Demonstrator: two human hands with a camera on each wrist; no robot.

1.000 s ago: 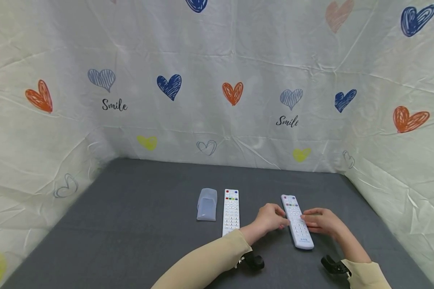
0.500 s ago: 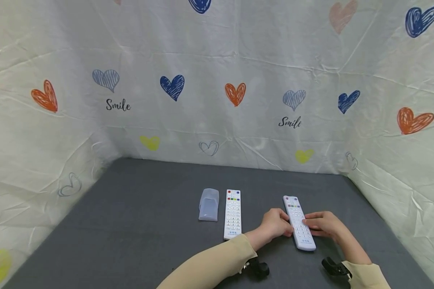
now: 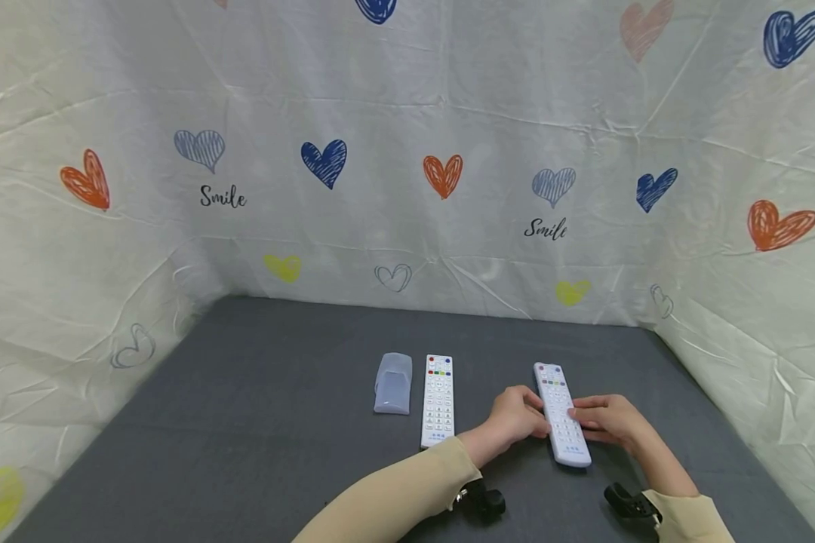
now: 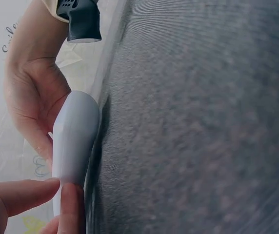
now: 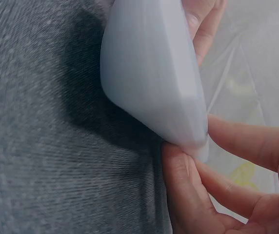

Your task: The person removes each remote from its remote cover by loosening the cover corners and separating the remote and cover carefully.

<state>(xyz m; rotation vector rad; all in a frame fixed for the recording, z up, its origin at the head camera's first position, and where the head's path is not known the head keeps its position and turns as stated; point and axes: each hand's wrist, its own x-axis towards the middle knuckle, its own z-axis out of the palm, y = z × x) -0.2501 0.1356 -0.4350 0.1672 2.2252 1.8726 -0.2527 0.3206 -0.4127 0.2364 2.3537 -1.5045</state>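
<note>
In the head view, a white remote control (image 3: 561,416) with a smooth, bulky pale bluish covering lies right of centre, between both hands. My left hand (image 3: 516,415) pinches its left edge with thumb and fingers. At the opposite edge, my right hand (image 3: 607,418) grips it, thumb near the keys. The left wrist view shows the covering's rounded end (image 4: 77,114) close over the cloth. From the right wrist, the thumb meets the upper edge of the covering (image 5: 151,73) while fingers reach beneath it, and a shadow falls on the cloth below.
A second white remote control (image 3: 438,403) lies left of my left hand, its lower end beside the sleeve. Further left is an empty translucent silicone cover (image 3: 393,383). Dark grey cloth (image 3: 258,422) covers the table, and a heart-print curtain (image 3: 380,105) stands around it.
My left hand has moved right and closed in on the remote control's edge. The right hand's fingers have shifted slightly, and the head view has turned a little.
</note>
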